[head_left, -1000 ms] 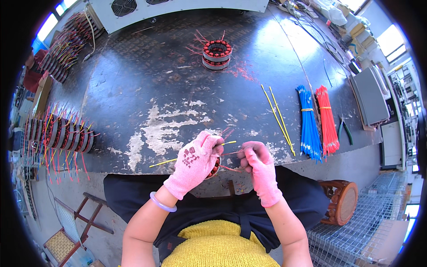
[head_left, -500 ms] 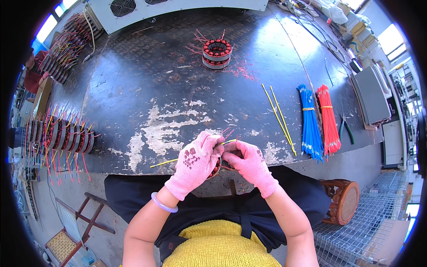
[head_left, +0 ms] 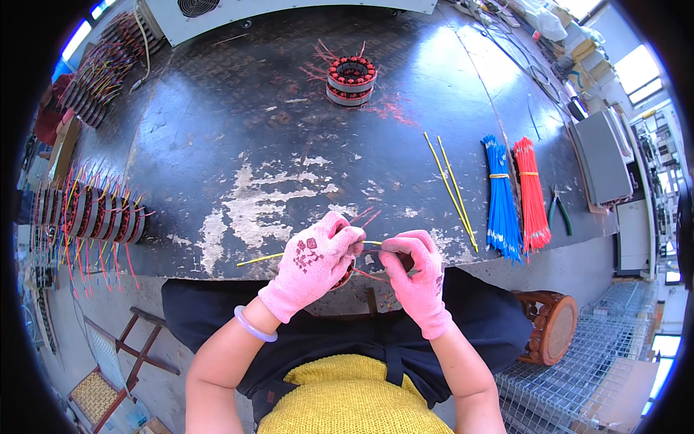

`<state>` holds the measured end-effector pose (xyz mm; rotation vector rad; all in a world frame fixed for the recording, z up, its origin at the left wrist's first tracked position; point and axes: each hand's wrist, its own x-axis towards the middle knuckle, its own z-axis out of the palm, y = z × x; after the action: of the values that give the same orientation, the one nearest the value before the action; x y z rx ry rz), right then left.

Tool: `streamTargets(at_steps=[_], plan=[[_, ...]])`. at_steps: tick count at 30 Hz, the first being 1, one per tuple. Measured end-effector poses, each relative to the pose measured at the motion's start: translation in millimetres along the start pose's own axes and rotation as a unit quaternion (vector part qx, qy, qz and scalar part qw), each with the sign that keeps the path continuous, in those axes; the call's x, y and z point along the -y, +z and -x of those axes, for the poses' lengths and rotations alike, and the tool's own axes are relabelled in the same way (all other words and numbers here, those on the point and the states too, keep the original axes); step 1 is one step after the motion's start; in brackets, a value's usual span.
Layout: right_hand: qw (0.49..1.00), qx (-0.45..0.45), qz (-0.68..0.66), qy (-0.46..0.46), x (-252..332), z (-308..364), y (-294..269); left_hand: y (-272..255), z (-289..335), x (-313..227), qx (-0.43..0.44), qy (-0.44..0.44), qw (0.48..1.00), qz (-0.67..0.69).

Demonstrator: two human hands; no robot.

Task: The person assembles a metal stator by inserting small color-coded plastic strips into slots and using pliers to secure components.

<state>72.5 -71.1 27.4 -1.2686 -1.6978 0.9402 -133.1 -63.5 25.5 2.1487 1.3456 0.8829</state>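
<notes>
My left hand (head_left: 311,260), in a pink glove, is closed around a yellow wire (head_left: 260,259) at the table's near edge. One end of that wire sticks out to the left, the other toward my right hand (head_left: 418,278). That hand, also gloved in pink, pinches thin wire ends between thumb and fingers; exactly which strands is hard to make out. Partly hidden below my left hand is a wound stator (head_left: 345,279) with red coils. Thin red leads (head_left: 367,215) rise above my left fingers, and another runs toward my right palm.
Stacked stators (head_left: 352,78) stand at the far middle; a wired row (head_left: 108,215) lies at the left edge. To the right lie two yellow wires (head_left: 454,192), a blue wire bundle (head_left: 500,195), a red bundle (head_left: 530,195) and green-handled pliers (head_left: 559,213). A wooden stool (head_left: 553,327) stands lower right.
My right hand has drawn slightly away to the right from my left, showing more wire between them. The left hand keeps its grip. The whole view has shifted slightly.
</notes>
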Motion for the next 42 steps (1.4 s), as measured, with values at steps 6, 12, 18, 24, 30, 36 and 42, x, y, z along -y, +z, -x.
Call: streamTargets(at_steps=[6, 12, 18, 24, 30, 36, 42], plan=[[0.997, 0.062, -0.045, -0.018, -5.9, -14.5, -14.5, -3.6, -5.6, -5.8, 0.018, 0.020, 0.999, -0.024], [0.990, 0.108, -0.058, 0.075, 3.8, -20.5, -18.7, -4.7, -8.6, -20.9, 0.026, -0.013, 0.999, -0.046], [0.989, 0.118, -0.062, 0.071, -0.6, -25.8, -20.7, 0.6, -9.4, -22.6, 0.027, -0.033, 0.999, -0.008], [0.948, 0.184, -0.145, 0.215, -9.7, -40.6, -26.0, 11.8, -6.6, -16.2, 0.009, 0.003, 1.000, 0.002], [0.978, 0.108, -0.080, 0.157, -3.7, -29.2, -27.8, 15.1, -5.5, -13.0, -0.003, 0.010, 1.000, 0.011], [0.930, 0.058, 0.293, -0.213, -16.2, -7.9, -24.8, 13.1, -5.3, -12.7, -0.001, 0.017, 1.000, -0.002], [0.911, 0.262, -0.148, 0.282, -11.8, -25.6, -25.2, 13.8, -5.1, -11.3, 0.005, 0.022, 1.000, 0.006]])
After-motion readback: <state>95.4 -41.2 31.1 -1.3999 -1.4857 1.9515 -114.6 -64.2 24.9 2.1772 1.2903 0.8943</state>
